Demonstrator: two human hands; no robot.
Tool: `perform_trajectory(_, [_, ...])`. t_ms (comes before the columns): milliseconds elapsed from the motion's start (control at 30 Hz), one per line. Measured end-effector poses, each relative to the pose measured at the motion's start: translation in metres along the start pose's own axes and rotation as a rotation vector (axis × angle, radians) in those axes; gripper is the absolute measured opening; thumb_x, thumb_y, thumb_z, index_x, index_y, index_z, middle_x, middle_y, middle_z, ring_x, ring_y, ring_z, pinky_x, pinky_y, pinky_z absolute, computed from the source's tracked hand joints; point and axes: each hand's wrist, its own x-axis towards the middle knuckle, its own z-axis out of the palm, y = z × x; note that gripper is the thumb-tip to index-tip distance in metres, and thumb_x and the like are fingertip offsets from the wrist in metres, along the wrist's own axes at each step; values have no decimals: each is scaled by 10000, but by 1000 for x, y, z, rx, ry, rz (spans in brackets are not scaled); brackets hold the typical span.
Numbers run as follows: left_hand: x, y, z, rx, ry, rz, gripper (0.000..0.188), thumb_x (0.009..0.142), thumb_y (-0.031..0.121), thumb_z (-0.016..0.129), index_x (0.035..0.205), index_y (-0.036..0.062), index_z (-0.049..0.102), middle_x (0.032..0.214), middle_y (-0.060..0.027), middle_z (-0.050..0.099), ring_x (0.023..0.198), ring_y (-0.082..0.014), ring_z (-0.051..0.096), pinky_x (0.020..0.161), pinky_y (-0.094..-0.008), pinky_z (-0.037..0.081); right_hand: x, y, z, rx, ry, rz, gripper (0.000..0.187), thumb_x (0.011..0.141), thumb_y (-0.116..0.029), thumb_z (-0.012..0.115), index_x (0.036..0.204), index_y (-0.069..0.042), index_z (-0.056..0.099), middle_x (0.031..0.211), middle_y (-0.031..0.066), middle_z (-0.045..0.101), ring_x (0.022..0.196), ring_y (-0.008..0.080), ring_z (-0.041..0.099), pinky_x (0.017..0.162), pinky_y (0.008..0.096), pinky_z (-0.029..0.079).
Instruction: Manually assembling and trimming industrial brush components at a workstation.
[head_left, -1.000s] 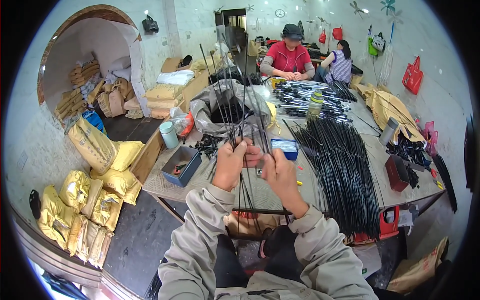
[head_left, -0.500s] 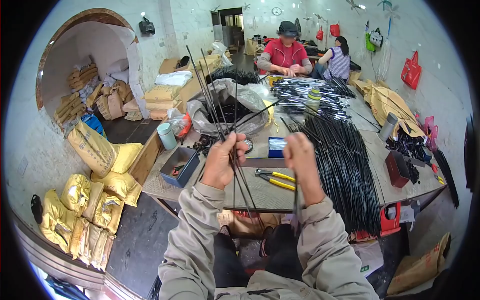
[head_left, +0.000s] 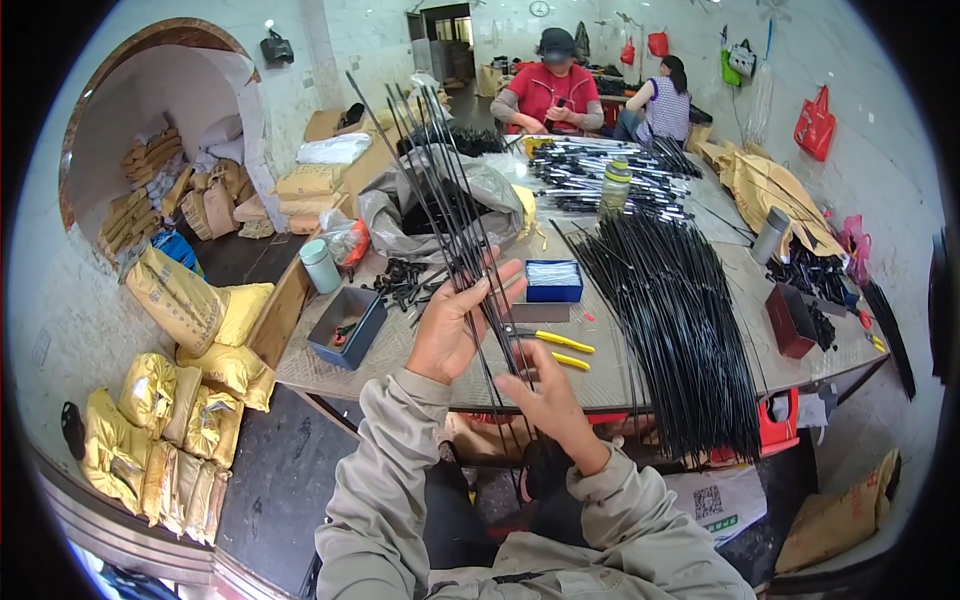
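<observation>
A loose bunch of long thin black rods point(head_left: 462, 235) stands nearly upright in front of me, its tops spread apart. My left hand point(head_left: 450, 325) holds the bunch at mid-length between thumb and fingers, palm turned upward. Lower down, my right hand point(head_left: 548, 395) pinches the same rods with bent fingers, and their lower ends hang past the table edge. Behind my right hand, yellow-handled pliers point(head_left: 560, 345) lie on the table, partly hidden. A large pile of similar black rods point(head_left: 680, 330) covers the table to the right.
A dark open box point(head_left: 346, 328), a pale green cup point(head_left: 320, 266) and a grey plastic bag point(head_left: 385, 215) stand left. Farther back are a blue box of white sticks point(head_left: 553, 281) and a bottle point(head_left: 614, 188). A co-worker in red point(head_left: 555, 95) sits across the table.
My right hand has moved left from beside the pile to the rods below my left hand. The bunch in my left hand looks thicker. The view has shifted slightly.
</observation>
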Motion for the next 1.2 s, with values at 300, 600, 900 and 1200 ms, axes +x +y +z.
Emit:
perform_trajectory(300, [-12, 5, 7, 167, -97, -75, 418, 946, 188, 429, 1305, -14, 358, 1236, -214, 492, 1091, -275, 538, 897, -349, 458, 24, -5, 9, 165, -248, 44, 230, 918, -205, 492, 1023, 0, 481, 722, 4, 535, 628, 53, 501, 544, 201, 402])
perform_trajectory(600, [-15, 2, 7, 655, 72, -60, 438, 963, 287, 377, 1244, -44, 440, 1065, -187, 605, 973, -212, 593, 835, -316, 476, 15, -29, 15, 495, -231, 316, 190, 944, -182, 427, 1012, -11, 472, 709, 36, 585, 510, 86, 540, 466, 198, 440])
perform_trajectory(900, [-18, 6, -12, 131, -161, -122, 476, 941, 220, 431, 1314, -57, 327, 1254, -220, 479, 1137, -262, 511, 953, -344, 418, 21, -23, 7, 491, -267, 275, 183, 926, -143, 473, 1047, -5, 483, 829, 36, 602, 715, 87, 585, 628, 214, 473])
perform_trajectory(1200, [-17, -2, -5, 80, -95, -22, 485, 917, 176, 487, 1303, -65, 322, 1282, -223, 448, 1169, -295, 480, 984, -372, 397, 22, -16, 16, 561, -35, 280, 103, 878, -102, 568, 921, -11, 546, 801, -35, 547, 672, 14, 474, 581, 170, 388])
